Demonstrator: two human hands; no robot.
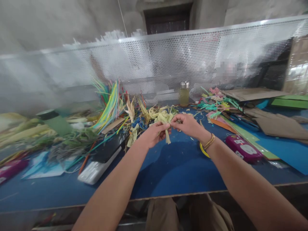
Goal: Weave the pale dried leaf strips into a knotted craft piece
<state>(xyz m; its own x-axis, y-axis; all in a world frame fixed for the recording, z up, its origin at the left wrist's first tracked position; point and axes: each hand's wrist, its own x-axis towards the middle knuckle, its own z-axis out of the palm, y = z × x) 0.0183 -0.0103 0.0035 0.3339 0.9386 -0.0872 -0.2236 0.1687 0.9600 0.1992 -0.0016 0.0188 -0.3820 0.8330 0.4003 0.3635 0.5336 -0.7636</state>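
Note:
Over the middle of the blue tabletop [168, 179], my left hand [157, 133] pinches a pale green-yellow corn husk piece [167, 139], whose short end hangs below the fingertips. My right hand [186, 123] comes in from the other side, thumb and fingers closed on the same husk at the point where both hands meet. Just behind my fingers is a heap of curled husk strips [157, 114]; whether the held piece joins this heap cannot be seen. Blue tangled thread [140, 122] and dry husks [130, 109] lie to the left of my left hand.
Colourful pipe cleaners [112, 104] and a phone [109, 149] on a white power bank [98, 171] are at left. A glass jar [184, 93] stands at the back. At right lie a yellow ring [204, 150], a purple power strip [243, 148] and cardboard [281, 126]. A perforated metal panel [168, 64] closes off the back.

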